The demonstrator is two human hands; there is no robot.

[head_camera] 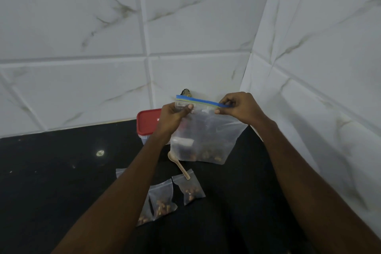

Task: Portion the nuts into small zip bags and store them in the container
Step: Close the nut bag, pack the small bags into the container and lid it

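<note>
Hands pinching large zip bag (203,140) at blue seal edge: left hand (175,116), right hand (237,107). Small bags (188,188) below; counter (61,171) open leftward.

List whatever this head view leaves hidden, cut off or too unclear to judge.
- Container under the red lid: the left hand and large zip bag cover its right part; contents unseen.
- Large bag's seal: both hands, right hand, pinch the blue strip; open or closed, unclear.
- Leftmost small bags: the left forearm overlaps them; count uncertain.
- Dark object behind the bag: too small to identify.
</note>
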